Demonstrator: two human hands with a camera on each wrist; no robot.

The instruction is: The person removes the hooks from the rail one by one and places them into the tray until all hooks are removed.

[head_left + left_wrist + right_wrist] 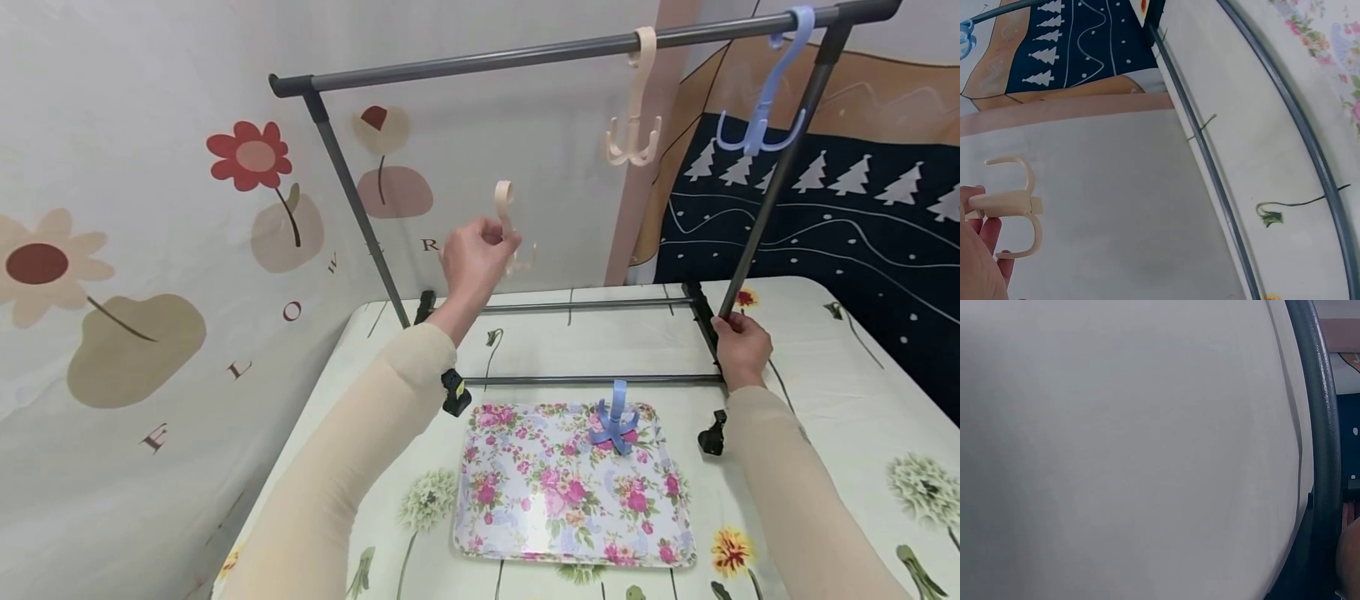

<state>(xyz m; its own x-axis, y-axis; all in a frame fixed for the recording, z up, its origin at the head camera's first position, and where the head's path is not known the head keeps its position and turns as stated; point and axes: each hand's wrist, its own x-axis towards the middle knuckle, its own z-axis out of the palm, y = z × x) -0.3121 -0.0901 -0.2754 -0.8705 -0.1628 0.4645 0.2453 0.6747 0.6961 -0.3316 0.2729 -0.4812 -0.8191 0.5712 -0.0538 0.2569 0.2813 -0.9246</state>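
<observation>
In the head view my left hand (474,260) pinches a cream hook (503,200) with several prongs, raised below the top bar (480,60) of a dark metal rack. The left wrist view shows this hook's shank (1007,203) between thumb and fingers, prongs pointing away from the hand. My right hand (741,348) grips the foot of the rack's right post (765,187). On the bar hang another cream hook (635,108) and, by the right corner, a blue hook (765,100). One more blue hook (618,421) rests on a flowered tray (555,508).
Two lower rails, a rear rail (600,306) and a front rail (585,381), run across the rack's base. The rack stands on a table with a flower-print cloth (817,467). A printed curtain (135,208) hangs at the left and behind; a dark tree-pattern cloth (847,242) is at the right.
</observation>
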